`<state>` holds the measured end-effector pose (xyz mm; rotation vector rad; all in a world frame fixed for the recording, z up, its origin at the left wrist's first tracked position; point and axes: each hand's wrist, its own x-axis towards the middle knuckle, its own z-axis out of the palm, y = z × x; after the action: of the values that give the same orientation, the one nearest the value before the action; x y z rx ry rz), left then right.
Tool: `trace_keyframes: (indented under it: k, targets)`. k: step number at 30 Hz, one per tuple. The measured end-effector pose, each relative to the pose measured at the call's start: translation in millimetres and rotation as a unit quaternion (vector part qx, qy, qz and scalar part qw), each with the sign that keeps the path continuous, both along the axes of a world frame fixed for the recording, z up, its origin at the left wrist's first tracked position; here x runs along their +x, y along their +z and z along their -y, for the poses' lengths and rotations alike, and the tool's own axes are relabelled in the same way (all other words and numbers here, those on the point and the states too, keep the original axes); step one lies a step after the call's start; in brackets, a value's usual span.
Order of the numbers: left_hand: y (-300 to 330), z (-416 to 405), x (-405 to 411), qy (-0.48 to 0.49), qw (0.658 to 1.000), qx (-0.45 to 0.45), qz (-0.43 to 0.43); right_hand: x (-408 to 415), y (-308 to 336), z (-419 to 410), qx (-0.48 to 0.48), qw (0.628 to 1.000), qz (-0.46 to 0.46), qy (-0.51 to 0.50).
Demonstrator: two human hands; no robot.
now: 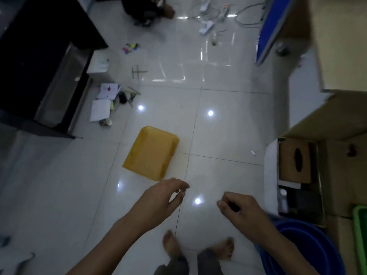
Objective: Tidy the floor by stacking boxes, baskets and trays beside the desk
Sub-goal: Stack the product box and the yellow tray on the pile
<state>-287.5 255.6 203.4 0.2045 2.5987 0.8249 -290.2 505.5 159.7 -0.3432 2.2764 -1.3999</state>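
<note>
A yellow plastic tray (pixel 151 152) lies upside down on the white tiled floor, just ahead of my feet. My left hand (pixel 162 197) hovers a little below its near corner, fingers loosely curled and holding nothing. My right hand (pixel 240 208) hangs to the right above the floor, fingers loosely bent and empty. Beside the wooden desk (pixel 341 42) at the right stands an open cardboard box (pixel 321 195) holding a brown tissue box (pixel 295 161). A blue basin (pixel 309 243) and a green basket (pixel 360 231) sit below it.
Loose papers (pixel 100 110), a cup (pixel 106 122) and small tools lie by the black cabinet (pixel 39 66) at the left. Coloured clips (pixel 131 47) and power strips with cables (pixel 214 14) lie farther away. A blue panel (pixel 272 28) leans by the desk.
</note>
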Motion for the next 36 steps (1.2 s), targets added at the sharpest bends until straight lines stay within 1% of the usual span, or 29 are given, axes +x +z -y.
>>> trace_keyframes:
  k: [3, 9, 16, 22, 28, 32, 36]
  targets:
    - [-10.5, 57.7, 34.5, 0.059, 0.998, -0.002, 0.024, 11.5, -7.1, 61.6, 0.010, 0.998, 0.032, 0.058]
    - [-34.6, 157.1, 82.9, 0.130, 0.989, 0.009, 0.065, 38.0, -23.2, 147.3, 0.058, 0.988, 0.080, 0.119]
    - [-58.1, 236.9, 86.0, 0.168, 0.982, 0.014, 0.080, 25.8, -36.6, 207.9, 0.106, 0.980, 0.132, 0.104]
    - [-92.5, 271.2, 59.7, 0.248, 0.965, 0.040, 0.072, -26.7, -42.6, 233.8, 0.105, 0.980, 0.153, 0.070]
    - [-136.9, 284.7, 16.3, 0.364, 0.924, 0.079, 0.085, -117.9, -71.2, 254.0, 0.120, 0.982, 0.133, 0.065]
    - [-170.6, 289.9, -21.1, 0.474, 0.869, 0.105, 0.094, -193.1, -107.7, 273.9, 0.126, 0.982, 0.114, 0.082]
    - [-211.0, 298.0, -56.2, 0.558, 0.814, 0.113, 0.111, -263.2, -149.0, 296.6, 0.134, 0.980, 0.111, 0.099]
